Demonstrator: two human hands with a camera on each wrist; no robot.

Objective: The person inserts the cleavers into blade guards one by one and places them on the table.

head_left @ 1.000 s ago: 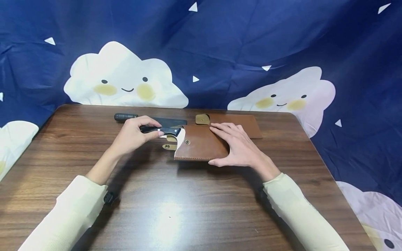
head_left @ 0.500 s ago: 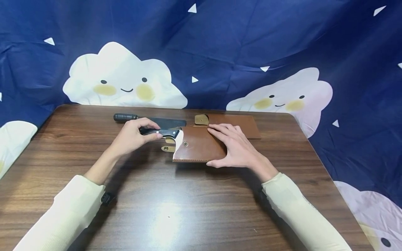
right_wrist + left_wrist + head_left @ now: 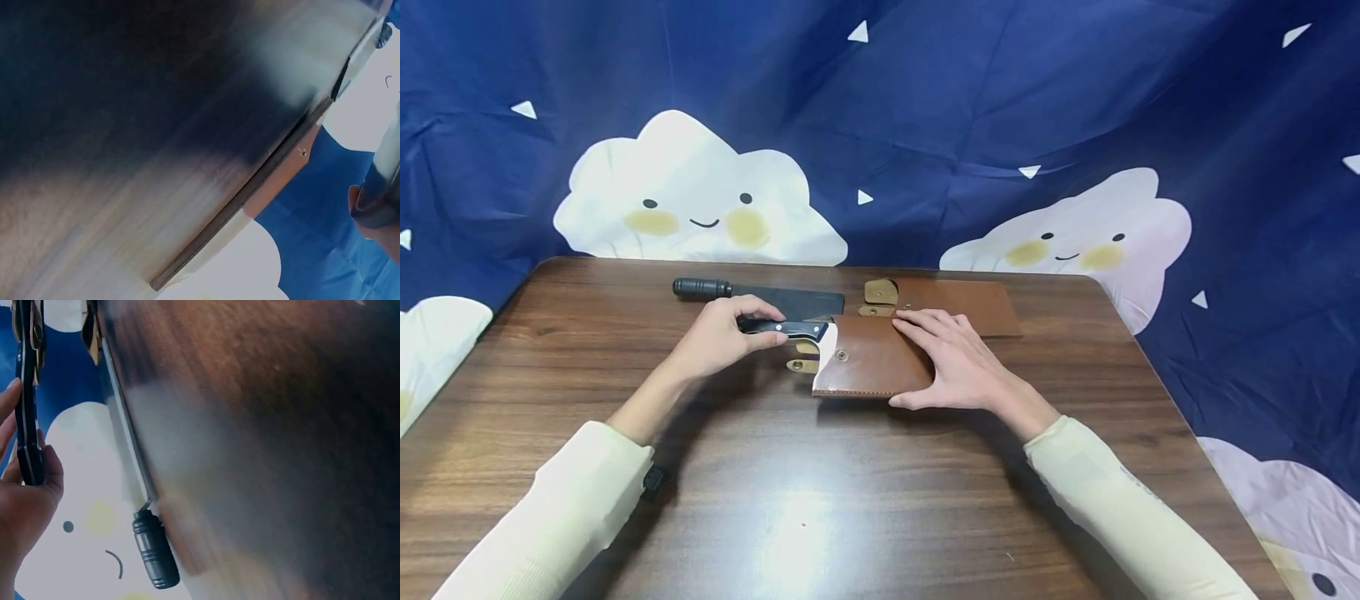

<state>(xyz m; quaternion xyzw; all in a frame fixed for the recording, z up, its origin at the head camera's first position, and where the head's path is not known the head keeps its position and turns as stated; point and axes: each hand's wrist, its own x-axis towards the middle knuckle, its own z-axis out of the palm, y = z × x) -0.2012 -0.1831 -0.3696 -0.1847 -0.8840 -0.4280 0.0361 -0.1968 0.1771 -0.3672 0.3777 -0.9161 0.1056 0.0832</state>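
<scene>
My left hand (image 3: pixel 718 340) pinches the black riveted handle (image 3: pixel 802 330) of a cleaver between thumb and fingers. Its blade sits inside a brown leather sheath (image 3: pixel 876 362), with a bright strip of blade showing at the mouth. Across the sheath's closed end lies my right hand (image 3: pixel 966 367), fingers on the far edge and thumb at the near edge, gripping it. Tan snap straps (image 3: pixel 803 365) hang loose at the mouth. The sheath is held above the table. In the left wrist view the cleaver handle (image 3: pixel 26 419) appears edge-on; the right wrist view catches only part of the sheath (image 3: pixel 389 178).
Behind the hands, a second cleaver with a dark blade (image 3: pixel 801 300) and ribbed black handle (image 3: pixel 700 288) lies on the wooden table (image 3: pixel 880 500). To its right lies another brown sheath (image 3: pixel 962 304) with a tan flap (image 3: pixel 881 292). A blue cloud-print cloth (image 3: pixel 910 100) hangs behind the table.
The held sheath and cleaver have come slightly nearer the person, uncovering a strap of the sheath behind. Both hands keep their hold. The head view has shifted slightly.
</scene>
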